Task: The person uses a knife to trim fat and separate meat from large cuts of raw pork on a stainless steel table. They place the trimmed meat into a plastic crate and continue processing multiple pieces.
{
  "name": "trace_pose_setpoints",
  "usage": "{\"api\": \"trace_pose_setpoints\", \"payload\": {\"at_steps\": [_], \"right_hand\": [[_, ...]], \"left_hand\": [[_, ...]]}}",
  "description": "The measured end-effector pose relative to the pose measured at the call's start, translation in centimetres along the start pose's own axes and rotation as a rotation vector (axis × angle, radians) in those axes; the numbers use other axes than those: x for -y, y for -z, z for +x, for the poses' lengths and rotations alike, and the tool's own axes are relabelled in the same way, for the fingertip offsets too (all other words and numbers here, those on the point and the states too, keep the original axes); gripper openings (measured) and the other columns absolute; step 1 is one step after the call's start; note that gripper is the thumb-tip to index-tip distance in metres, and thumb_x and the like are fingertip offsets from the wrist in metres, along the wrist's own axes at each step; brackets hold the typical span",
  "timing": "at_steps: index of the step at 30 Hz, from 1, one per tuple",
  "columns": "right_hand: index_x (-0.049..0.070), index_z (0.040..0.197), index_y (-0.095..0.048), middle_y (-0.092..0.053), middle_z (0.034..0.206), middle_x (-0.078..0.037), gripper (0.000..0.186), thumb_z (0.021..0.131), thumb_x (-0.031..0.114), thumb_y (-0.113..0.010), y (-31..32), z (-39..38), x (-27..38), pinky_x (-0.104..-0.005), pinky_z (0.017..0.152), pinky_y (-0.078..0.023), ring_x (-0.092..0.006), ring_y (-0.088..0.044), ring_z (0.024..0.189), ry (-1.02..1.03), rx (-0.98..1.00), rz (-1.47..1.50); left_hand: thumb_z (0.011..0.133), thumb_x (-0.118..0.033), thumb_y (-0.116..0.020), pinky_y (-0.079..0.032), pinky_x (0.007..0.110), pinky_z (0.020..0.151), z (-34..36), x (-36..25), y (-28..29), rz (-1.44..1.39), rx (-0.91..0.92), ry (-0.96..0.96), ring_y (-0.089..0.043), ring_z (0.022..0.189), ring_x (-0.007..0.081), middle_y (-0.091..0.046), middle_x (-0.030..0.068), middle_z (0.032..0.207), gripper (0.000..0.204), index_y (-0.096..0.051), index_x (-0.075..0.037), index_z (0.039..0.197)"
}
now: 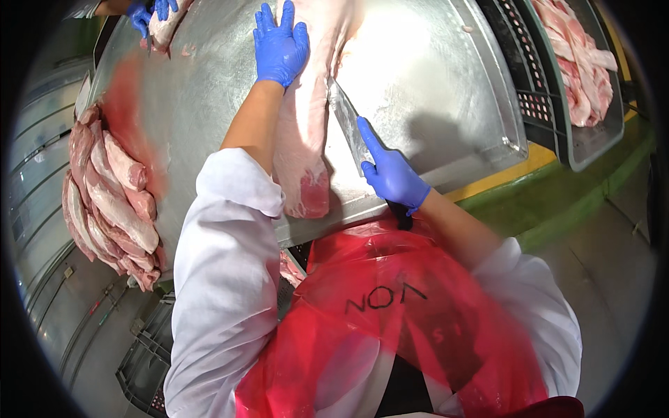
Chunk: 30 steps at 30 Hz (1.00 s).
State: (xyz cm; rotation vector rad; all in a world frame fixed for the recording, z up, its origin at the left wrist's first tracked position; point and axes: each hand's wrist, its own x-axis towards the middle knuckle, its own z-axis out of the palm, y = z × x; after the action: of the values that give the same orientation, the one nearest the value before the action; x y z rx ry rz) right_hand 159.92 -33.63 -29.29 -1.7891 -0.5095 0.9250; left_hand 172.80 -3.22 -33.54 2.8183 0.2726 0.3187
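A long, pale slab of raw meat lies lengthwise on the steel table, its reddish near end close to the front edge. My left hand, in a blue glove, presses on the slab's far part with fingers spread flat. In my right hand, also gloved in blue, is a knife, the index finger stretched along the back of its wide blade. The knife's tip touches or nearly touches the slab's right edge; how deep it sits I cannot tell.
Several cuts of meat are piled at the table's left edge. A grey tray at the right holds pale strips. At the far left, another person's gloved hands hold a piece of meat. A dark crate stands low at the left.
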Motion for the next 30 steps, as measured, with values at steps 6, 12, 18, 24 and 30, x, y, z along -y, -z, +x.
{"api": "trace_pose_setpoints", "payload": {"at_steps": [6, 12, 18, 24, 30], "right_hand": [[0.013, 0.162, -0.009, -0.062, 0.115, -0.033, 0.082, 0.093, 0.011, -0.054, -1.8, -8.6, 1.2, -0.0493, 0.079, -0.053, -0.0476, -0.067, 0.085, -0.061, 0.062, -0.059], [0.019, 0.163, -0.018, -0.068, 0.073, -0.018, 0.082, 0.091, 0.0, -0.052, 0.6, -23.0, -1.9, -0.0394, 0.066, -0.054, -0.0282, -0.066, 0.063, -0.24, -0.122, -0.087], [0.019, 0.163, -0.014, -0.063, 0.069, -0.008, 0.086, 0.089, -0.003, -0.052, 8.7, -24.7, -1.0, -0.0309, 0.063, -0.052, -0.0128, -0.056, 0.06, -0.274, -0.441, 0.159], [0.019, 0.163, -0.016, -0.063, 0.074, -0.007, 0.084, 0.09, -0.003, -0.051, 15.8, -22.9, 0.5, -0.0311, 0.063, -0.052, -0.0121, -0.056, 0.062, -0.268, -0.385, 0.189], [0.019, 0.164, -0.013, -0.066, 0.078, -0.008, 0.088, 0.089, -0.005, -0.052, 20.6, -19.9, -1.0, -0.032, 0.066, -0.052, -0.0144, -0.057, 0.064, -0.119, -0.378, 0.042]], "left_hand": [[0.098, -0.049, -0.047, -0.025, 0.056, 0.119, -2.2, -3.6, 3.5, 0.084, 0.134, 0.162, -0.026, 0.146, 0.0526, -0.021, 0.0355, 0.159, 0.074, -0.027, -0.013, 0.16], [0.07, -0.061, -0.077, -0.044, 0.05, 0.106, -4.1, -10.0, 7.7, 0.368, 0.404, 0.319, -0.049, 0.133, 0.0454, -0.042, 0.0325, 0.15, 0.113, -0.033, 0.003, 0.152], [0.067, -0.04, -0.079, -0.056, 0.04, 0.086, -1.0, -6.5, 9.3, -0.127, 0.402, 0.341, -0.072, 0.097, 0.0357, -0.072, 0.0294, 0.103, 0.064, -0.07, 0.011, 0.105], [0.087, -0.018, -0.064, -0.054, 0.036, 0.088, -4.1, -7.3, 9.0, -1.382, 0.652, 0.819, -0.069, 0.095, 0.0257, -0.07, 0.0157, 0.106, 0.041, -0.064, 0.009, 0.118], [0.101, -0.039, -0.05, -0.048, 0.043, 0.098, -10.0, -4.0, 9.2, -0.287, 0.567, 0.354, -0.065, 0.111, 0.0411, -0.066, 0.0274, 0.121, 0.051, -0.064, 0.007, 0.117]]}}
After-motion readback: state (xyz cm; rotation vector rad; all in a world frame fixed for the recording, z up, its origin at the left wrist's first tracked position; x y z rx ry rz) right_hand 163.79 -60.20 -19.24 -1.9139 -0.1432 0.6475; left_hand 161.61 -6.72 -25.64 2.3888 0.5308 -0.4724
